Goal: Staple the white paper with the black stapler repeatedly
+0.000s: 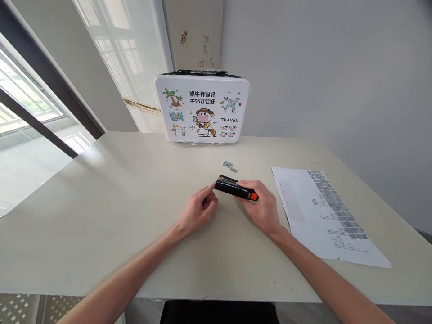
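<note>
A black stapler [232, 188] with an orange end lies in my right hand [261, 208], whose fingers wrap round it just above the pale table [101, 211]. My left hand [199, 210] is beside the stapler's black end, fingers curled and pinched together at its tip; whether it holds anything I cannot make out. Short strips of staples [230, 166] lie on the table just beyond the stapler.
A white case [202, 109] printed with cartoon travel pictures stands upright at the table's far edge. A printed sheet of paper [324, 211] lies flat to the right of my right hand. A window runs along the left, a wall along the right.
</note>
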Motion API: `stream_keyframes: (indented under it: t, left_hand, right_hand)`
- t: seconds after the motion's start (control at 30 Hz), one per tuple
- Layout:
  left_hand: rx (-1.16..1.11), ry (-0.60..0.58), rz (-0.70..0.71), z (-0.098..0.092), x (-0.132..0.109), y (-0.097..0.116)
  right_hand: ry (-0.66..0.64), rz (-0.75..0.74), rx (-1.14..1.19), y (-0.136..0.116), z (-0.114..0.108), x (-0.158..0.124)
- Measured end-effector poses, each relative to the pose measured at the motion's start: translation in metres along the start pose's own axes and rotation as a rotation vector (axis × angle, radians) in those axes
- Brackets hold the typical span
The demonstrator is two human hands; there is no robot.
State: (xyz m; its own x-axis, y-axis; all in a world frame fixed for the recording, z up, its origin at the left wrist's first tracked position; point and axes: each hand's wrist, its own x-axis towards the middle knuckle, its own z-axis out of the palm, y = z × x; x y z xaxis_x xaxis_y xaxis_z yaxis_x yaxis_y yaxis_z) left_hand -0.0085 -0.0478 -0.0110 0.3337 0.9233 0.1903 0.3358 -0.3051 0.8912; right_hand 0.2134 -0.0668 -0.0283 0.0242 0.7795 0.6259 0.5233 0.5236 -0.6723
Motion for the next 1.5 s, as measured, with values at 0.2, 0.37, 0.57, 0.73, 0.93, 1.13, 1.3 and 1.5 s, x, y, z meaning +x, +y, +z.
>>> stream_keyframes:
  t: [0.2, 0.37, 0.57, 0.73, 0.93, 1.13, 1.3, 1.5]
  left_hand:
    - [-0.555, 0.233, -0.350, -0.016, 0.009, -0.004]
    - [-1.063, 0.187, -0.442, -0.024, 0.019, -0.015]
    - [-1.206, 0.180, -0.505, -0.029, 0.022, -0.016]
    - [-1.311, 0.212, -0.624, -0.029, 0.022, -0.012]
    - [-1.334, 0.136, -0.548, -0.024, 0.020, -0.012]
    - [-1.275, -0.018, -0.504, -0.021, 0.014, -0.012]
    - [-1.226, -0.102, -0.505, -0.020, 0.014, -0.011]
    - [-1.067, -0.086, -0.500, -0.019, 0.014, -0.016]
  right_hand:
    - [-0.028, 0.268, 0.002, -0.001, -0.003, 0.010]
    - [-0.121, 0.310, -0.001, 0.010, 0.024, 0.041]
    - [-0.199, 0.256, -0.048, 0.026, 0.079, 0.076]
    - [-0.239, 0.216, -0.128, 0.033, 0.095, 0.087]
    - [-0.201, -0.048, -0.175, 0.000, 0.074, 0.067]
    - [-0.327, -0.248, -0.278, -0.028, 0.065, 0.031]
    - [-0.250, -0.206, -0.278, -0.019, 0.030, 0.024]
    - [-0.055, 0.151, -0.515, 0.052, -0.106, 0.008]
